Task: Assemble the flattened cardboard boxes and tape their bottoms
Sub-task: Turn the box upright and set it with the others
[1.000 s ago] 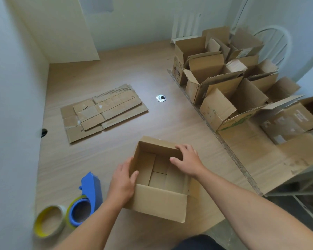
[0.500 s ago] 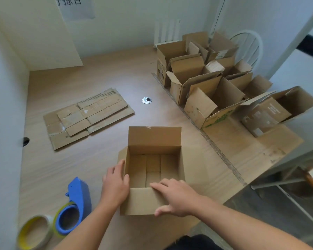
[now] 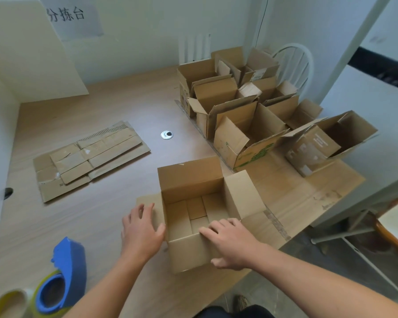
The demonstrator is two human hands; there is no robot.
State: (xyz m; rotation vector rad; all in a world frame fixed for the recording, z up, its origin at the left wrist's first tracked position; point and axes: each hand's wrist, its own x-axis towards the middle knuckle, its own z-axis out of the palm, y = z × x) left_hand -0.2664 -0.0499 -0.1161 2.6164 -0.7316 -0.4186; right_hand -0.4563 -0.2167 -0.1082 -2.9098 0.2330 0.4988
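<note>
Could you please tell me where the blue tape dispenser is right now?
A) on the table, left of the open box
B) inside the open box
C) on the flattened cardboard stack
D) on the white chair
A: the blue tape dispenser sits on the table, left of the open box.

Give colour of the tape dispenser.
The tape dispenser is blue; the head view shows it best, bottom left.
</note>
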